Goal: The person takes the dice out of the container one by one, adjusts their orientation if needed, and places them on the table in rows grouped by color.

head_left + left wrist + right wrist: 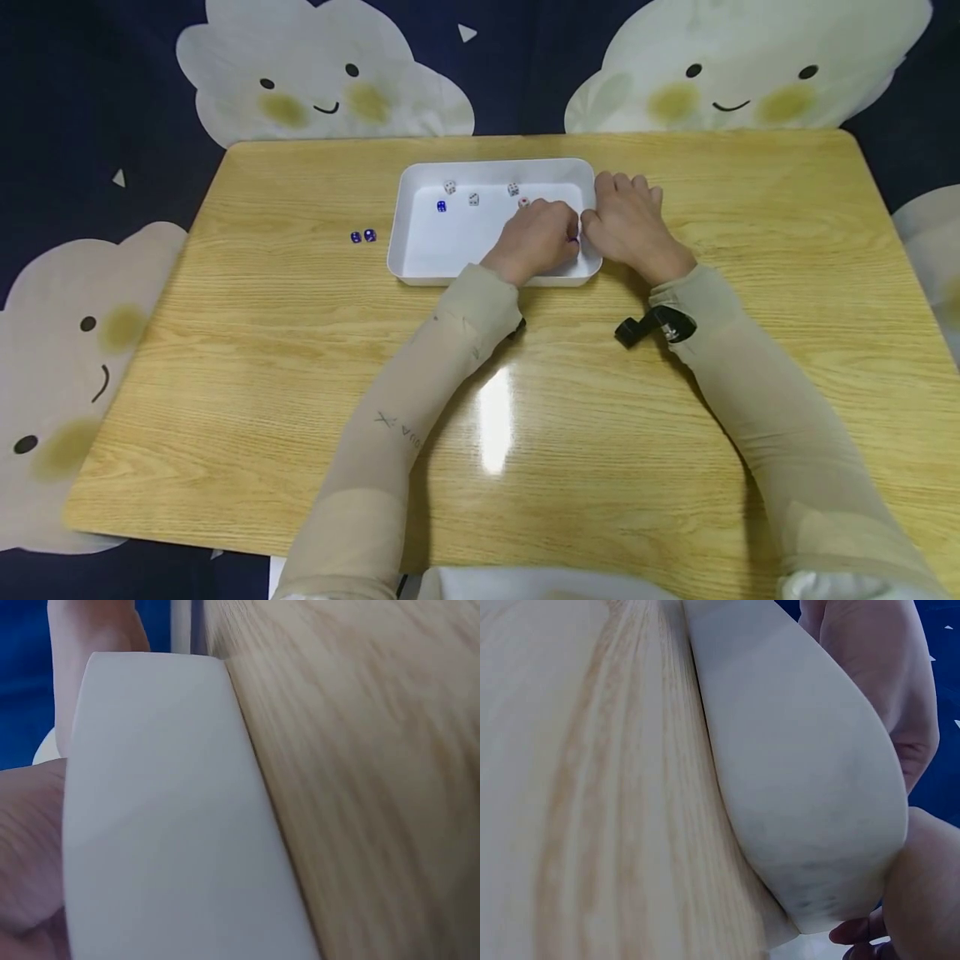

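A shallow white tray (427,250) stands on the wooden table, with several white dice (473,200) and a blue die (441,206) inside. My left hand (534,237) reaches over the near wall into its right part. The fingers are curled, and a bit of a blue die (573,240) shows between finger and thumb. At the tray's right end my right hand (630,221) grips the rim, thumb near the inner edge. In both wrist views the outer tray wall (165,810) hides most of the fingers; the right wrist view catches fingertips (861,930) by its corner.
Two blue dice (363,237) lie on the table (262,350) just left of the tray. Dark cloth with smiling clouds (322,75) surrounds the table. A black wrist camera mount (652,327) sticks out from the right sleeve.
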Tool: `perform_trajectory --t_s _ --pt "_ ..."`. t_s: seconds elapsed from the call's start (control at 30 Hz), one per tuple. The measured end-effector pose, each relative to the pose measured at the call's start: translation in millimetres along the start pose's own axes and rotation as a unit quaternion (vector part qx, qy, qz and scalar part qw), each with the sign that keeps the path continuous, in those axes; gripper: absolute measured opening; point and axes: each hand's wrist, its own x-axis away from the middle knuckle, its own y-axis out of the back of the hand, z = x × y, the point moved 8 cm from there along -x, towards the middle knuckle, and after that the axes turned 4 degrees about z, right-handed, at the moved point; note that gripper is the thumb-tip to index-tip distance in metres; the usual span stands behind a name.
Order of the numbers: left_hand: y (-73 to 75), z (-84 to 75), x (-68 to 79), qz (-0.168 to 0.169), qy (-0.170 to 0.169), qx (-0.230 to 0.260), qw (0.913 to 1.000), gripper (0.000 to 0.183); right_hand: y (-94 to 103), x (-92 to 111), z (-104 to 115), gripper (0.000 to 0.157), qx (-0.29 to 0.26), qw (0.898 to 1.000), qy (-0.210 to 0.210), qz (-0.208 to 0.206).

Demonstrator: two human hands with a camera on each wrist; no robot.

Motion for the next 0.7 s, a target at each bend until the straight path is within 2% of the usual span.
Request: perform_trajectory --t_s 0.2,0.37,0.7 --pt "3.2 3.7 5.0 0.001 0.012 -0.026 0.9996 0.007 1.1 0.0 -0.6 0.036 0.004 1.000 -0.001 0.005" --pt "1.0 5.9 3.6 0.012 0.023 -0.030 0.9992 0.014 1.0 0.5 -0.5 0.035 0.004 1.000 -0.001 0.006" --pt "1.8 9.1 5.3 -0.013 0.018 -0.022 0.9995 0.012 -0.1 1.2 0.1 0.036 0.000 1.000 -0.002 0.002"
